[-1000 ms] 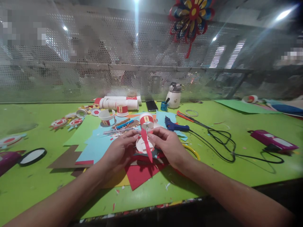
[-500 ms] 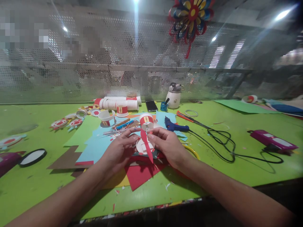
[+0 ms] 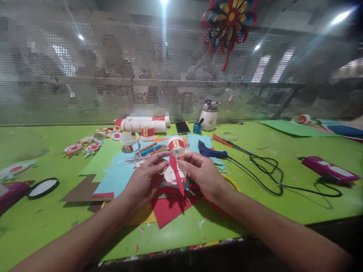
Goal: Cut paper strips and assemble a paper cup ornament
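My left hand [image 3: 146, 179] and my right hand [image 3: 202, 172] meet over the middle of the green table [image 3: 42, 223], toward its near edge, and both are pinched on the top of a red paper strip [image 3: 177, 173]. The strip hangs from my fingertips and tapers to a point over a small white paper cup piece [image 3: 170, 175] lying just beneath. Under my hands is a heap of coloured paper sheets [image 3: 167, 209], red, blue, yellow and brown. Just beyond my fingers stands an upside-down white paper cup with a red band [image 3: 176, 144]. To its right lies a blue glue gun [image 3: 211, 152], its black cord [image 3: 269, 172] looping toward the table's right edge. Near the far edge sit a row of stacked cups [image 3: 141, 124] lying on their side and a white jar [image 3: 209, 115].
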The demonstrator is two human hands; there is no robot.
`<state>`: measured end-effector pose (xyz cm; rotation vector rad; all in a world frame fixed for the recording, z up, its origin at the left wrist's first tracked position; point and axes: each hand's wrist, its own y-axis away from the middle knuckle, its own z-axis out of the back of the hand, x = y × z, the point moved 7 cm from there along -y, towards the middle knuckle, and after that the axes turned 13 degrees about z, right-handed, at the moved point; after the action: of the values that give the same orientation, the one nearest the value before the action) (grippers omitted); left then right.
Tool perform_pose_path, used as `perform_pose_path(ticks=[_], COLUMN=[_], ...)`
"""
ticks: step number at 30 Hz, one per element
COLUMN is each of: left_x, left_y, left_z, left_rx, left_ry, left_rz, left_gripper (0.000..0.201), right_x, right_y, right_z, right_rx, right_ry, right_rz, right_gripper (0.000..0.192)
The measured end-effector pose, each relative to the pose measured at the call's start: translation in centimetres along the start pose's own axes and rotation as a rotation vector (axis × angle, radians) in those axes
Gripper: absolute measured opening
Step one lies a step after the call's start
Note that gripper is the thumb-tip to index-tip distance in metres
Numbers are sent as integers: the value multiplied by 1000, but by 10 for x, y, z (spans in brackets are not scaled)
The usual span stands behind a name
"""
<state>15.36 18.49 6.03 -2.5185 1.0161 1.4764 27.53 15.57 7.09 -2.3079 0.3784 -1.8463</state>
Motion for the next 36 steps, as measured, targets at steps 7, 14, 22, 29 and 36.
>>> perform_pose_path(ticks=[7,14,22,29,36], left_x=[0,12,16,17,14], left_y=[-10,-2,3,4,7], left_z=[12,2,-2,0,0], left_rx=[-12,130,199,218,165], left_ry=[-56,-179,-351,-427,-481], left_rz=[-32,146,203,224,197], left_gripper=[20,31,20,25,24], right_x=[-3,1,2,6,5], right_y=[-4,-7,-10,-11,-12], right_z=[6,12,17,18,21], right_rx=[-23,-57,-87,-83,-83], right_ry=[-20,43,36,13,10], right_rz=[11,83,63,76,63], right_gripper=[27,27,32,31,29])
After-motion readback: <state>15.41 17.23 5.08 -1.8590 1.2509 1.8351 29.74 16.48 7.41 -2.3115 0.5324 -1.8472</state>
